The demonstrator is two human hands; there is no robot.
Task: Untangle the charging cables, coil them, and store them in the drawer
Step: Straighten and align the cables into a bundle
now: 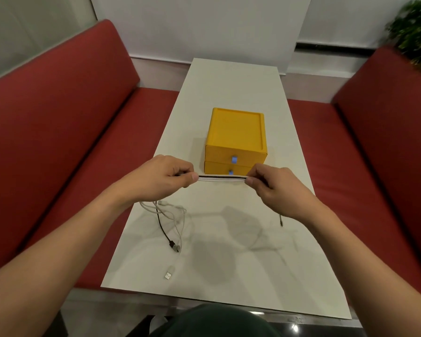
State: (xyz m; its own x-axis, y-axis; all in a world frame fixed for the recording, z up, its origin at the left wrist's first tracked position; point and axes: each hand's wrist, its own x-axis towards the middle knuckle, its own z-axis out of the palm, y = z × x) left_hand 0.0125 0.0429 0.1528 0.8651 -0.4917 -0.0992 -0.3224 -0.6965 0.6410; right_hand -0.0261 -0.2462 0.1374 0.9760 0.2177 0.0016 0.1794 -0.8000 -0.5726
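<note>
My left hand [164, 177] and my right hand [271, 184] pinch a bundle of white and black charging cables [220, 178] stretched taut between them, above the table and just in front of the yellow drawer box [237, 139]. Both of its drawers are closed; each has a blue handle. From my left hand, slack white cable [180, 220] and black cable [162, 227] hang in loops to the table. A black USB plug [173, 246] and a white USB plug [169, 273] lie there. A short black end [281, 221] dangles under my right wrist.
The long white table [236, 81] runs away from me between two red benches [58, 117], [387, 142]. A green plant [416, 32] stands at the far right. A white wall closes the far end.
</note>
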